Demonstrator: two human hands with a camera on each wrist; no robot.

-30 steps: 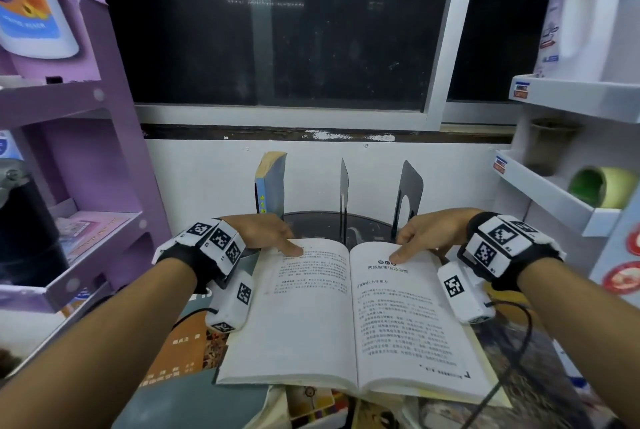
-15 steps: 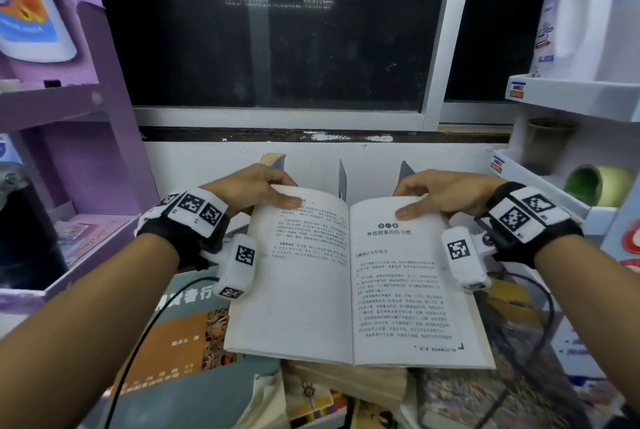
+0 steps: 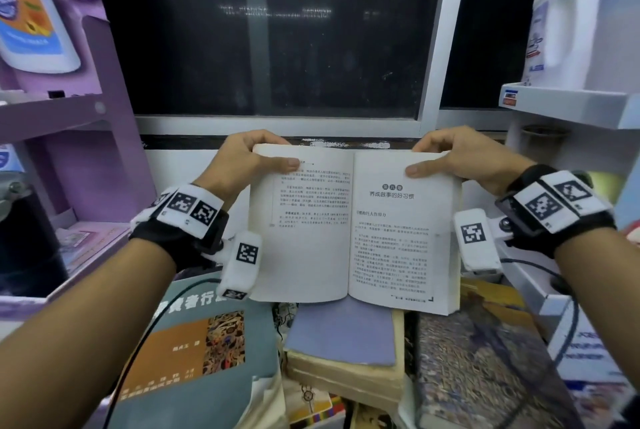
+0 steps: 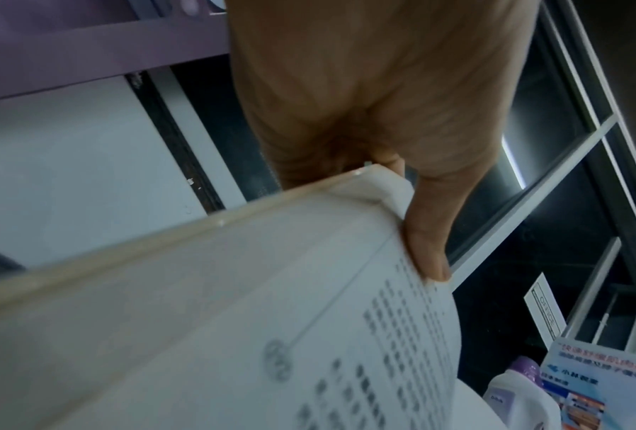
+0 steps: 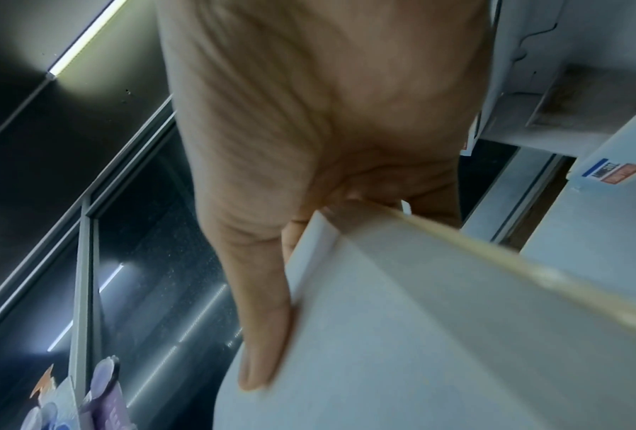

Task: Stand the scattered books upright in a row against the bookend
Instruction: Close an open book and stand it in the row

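Observation:
An open white-paged book (image 3: 349, 228) with printed text is held up in the air in front of the window wall. My left hand (image 3: 249, 158) grips its top left corner, thumb on the page (image 4: 425, 244). My right hand (image 3: 453, 160) grips the top right corner, thumb lying along the page (image 5: 265, 334). Below lie scattered books: a grey-and-orange one (image 3: 194, 352) at the left, a purple-covered thick one (image 3: 343, 335) in the middle, a dark patterned one (image 3: 481, 369) at the right. The bookend is hidden behind the raised book.
A purple shelf unit (image 3: 69, 110) with a bottle (image 3: 31, 9) stands at the left. White shelves (image 3: 568, 103) with a detergent jug (image 3: 561, 23) stand at the right. A dark window (image 3: 277, 30) fills the back. Cables run from both wrist cameras across the books.
Both hands have lifted the open book off the pile, up and toward the window, tilting its pages toward me. The purple book beneath is now uncovered; the bookend and upright book are now hidden.

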